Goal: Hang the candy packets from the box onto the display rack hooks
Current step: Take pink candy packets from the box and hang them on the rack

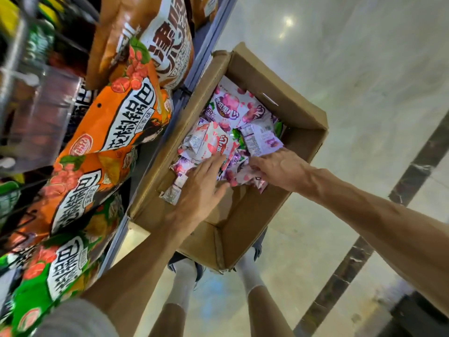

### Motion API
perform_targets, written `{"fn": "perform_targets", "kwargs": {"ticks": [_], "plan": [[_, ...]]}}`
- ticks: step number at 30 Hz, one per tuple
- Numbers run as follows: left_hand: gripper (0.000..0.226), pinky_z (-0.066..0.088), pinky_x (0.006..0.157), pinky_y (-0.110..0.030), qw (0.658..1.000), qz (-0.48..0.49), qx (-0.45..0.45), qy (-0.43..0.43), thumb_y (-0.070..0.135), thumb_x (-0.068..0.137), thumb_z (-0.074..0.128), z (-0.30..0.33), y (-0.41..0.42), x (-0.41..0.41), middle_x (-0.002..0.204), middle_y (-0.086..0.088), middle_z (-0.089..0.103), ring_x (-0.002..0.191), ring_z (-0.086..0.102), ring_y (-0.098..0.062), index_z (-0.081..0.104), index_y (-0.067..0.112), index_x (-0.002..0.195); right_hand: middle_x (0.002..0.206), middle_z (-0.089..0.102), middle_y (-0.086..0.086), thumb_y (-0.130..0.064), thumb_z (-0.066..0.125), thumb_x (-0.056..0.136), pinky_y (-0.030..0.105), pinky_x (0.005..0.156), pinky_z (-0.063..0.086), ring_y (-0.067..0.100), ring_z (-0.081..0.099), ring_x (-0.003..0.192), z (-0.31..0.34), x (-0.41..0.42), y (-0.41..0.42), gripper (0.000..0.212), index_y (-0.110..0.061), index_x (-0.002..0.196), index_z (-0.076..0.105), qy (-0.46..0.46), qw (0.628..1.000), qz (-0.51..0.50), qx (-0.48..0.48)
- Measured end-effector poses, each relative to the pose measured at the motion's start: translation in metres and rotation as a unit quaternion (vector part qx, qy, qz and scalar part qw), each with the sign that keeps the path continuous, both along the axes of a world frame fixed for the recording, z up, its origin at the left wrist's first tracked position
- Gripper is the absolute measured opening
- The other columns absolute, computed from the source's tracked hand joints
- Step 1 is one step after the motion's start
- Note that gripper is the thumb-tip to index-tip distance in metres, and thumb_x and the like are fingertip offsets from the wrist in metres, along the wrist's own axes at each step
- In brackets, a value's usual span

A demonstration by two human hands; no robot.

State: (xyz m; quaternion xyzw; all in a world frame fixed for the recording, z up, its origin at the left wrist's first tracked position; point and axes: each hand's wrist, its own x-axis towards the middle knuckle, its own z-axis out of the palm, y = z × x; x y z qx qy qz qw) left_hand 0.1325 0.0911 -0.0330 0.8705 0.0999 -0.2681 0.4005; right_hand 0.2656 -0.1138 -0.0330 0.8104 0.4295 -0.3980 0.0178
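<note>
Pale marble floor (340, 81) carries an open cardboard box (279, 98), seemingly set flat beside the shelving

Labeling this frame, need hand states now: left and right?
Left hand: open, fingers straight, resting on the candy packets in the box.
Right hand: among the packets; fingertips hidden, so a grip cannot be told.
</note>
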Motion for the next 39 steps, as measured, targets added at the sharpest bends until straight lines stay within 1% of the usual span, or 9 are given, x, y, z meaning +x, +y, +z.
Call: {"fn": "perform_targets", "kwargs": {"ticks": [3,8,14,18,22,25,31,36,39], "plan": [[0.087,0.025,0.125,-0.045,0.994,-0.011,-0.056,0.096,0.038,0.092,0.073,0.002,-0.004,0.0,0.166,0.005,0.028,0.153,0.025,-0.016,0.022,0.029,0.161,0.112,0.07,0.008,-0.035,0.056,0.103,0.036,0.078,0.052,0.027,0.067,0.098,0.008,-0.009,0.003,0.028,-0.018,0.123,0.065,0.094,0.995,-0.045,0.005],[0.079,0.042,0.114,-0.046,0.984,0.031,-0.088,0.153,0.032,0.084,0.082,-0.017,-0.002,-0.02,0.148,0.002,0.051,0.136,0.047,-0.017,0.041,0.026,0.152,0.111,0.071,0.006,-0.026,0.06,0.103,0.006,0.064,0.038,0.001,0.052,0.073,0.013,-0.019,0.016,0.027,-0.009,0.123,0.067,0.22,0.957,-0.179,0.061],[0.054,0.053,0.101,-0.038,0.978,0.065,-0.106,0.169,0.027,0.087,0.08,-0.035,0.022,-0.038,0.127,0.003,0.057,0.117,0.058,-0.015,0.063,0.014,0.136,0.09,0.072,-0.022,-0.034,0.064,0.1,0.012,0.061,0.049,-0.006,0.069,0.077,0.002,-0.021,0.031,0.016,-0.02,0.102,0.072,0.319,0.873,-0.361,0.072],[0.045,0.055,0.102,-0.036,0.951,0.126,-0.192,0.21,0.023,0.092,0.075,-0.03,0.036,-0.051,0.131,0.011,0.069,0.119,0.065,-0.006,0.062,0.019,0.135,0.104,0.077,-0.005,-0.027,0.063,0.102,0.025,0.084,0.058,0.006,0.072,0.092,-0.017,-0.014,0.046,0.02,-0.014,0.11,0.076,0.303,0.846,-0.429,0.094],[0.039,0.054,0.105,-0.044,0.927,0.22,-0.186,0.239,0.028,0.091,0.077,-0.034,0.05,-0.074,0.128,0.016,0.07,0.121,0.065,-0.007,0.061,0.031,0.127,0.128,0.068,0.003,-0.028,0.059,0.104,0.036,0.103,0.052,0.019,0.066,0.115,-0.048,-0.002,0.062,0.034,-0.013,0.134,0.062,0.185,0.844,-0.496,0.087],[0.043,0.055,0.103,-0.045,0.932,0.249,-0.143,0.221,0.03,0.089,0.079,-0.039,0.06,-0.084,0.129,0.015,0.069,0.12,0.066,-0.01,0.06,0.033,0.127,0.137,0.059,0.011,-0.024,0.061,0.101,0.038,0.1,0.049,0.029,0.059,0.122,-0.076,-0.004,0.076,0.046,-0.009,0.143,0.049,0.123,0.882,-0.454,0.039],[0.045,0.056,0.099,-0.049,0.91,0.327,-0.136,0.217,0.032,0.087,0.081,-0.05,0.068,-0.089,0.123,0.015,0.072,0.114,0.07,-0.011,0.063,0.031,0.128,0.126,0.057,0.024,-0.006,0.046,0.103,0.048,0.102,0.039,0.041,0.051,0.12,-0.106,-0.02,0.089,0.027,0.003,0.127,0.055,-0.005,0.915,-0.404,0.0],[0.046,0.057,0.098,-0.049,0.898,0.365,-0.121,0.216,0.034,0.085,0.082,-0.044,0.061,-0.084,0.121,0.014,0.073,0.112,0.07,-0.013,0.062,0.03,0.126,0.106,0.057,0.014,-0.017,0.059,0.096,0.034,0.073,0.036,0.032,0.056,0.096,-0.1,-0.033,0.064,0.004,-0.014,0.097,0.057,0.096,0.895,-0.435,0.009],[0.049,0.056,0.099,-0.051,0.892,0.377,-0.12,0.22,0.033,0.083,0.084,-0.032,0.057,-0.084,0.121,0.014,0.072,0.113,0.07,-0.014,0.063,0.029,0.127,0.104,0.068,0.011,-0.027,0.067,0.096,0.034,0.068,0.049,0.025,0.066,0.086,-0.077,-0.04,0.045,0.014,-0.015,0.102,0.065,0.164,0.867,-0.47,0.03]]}}
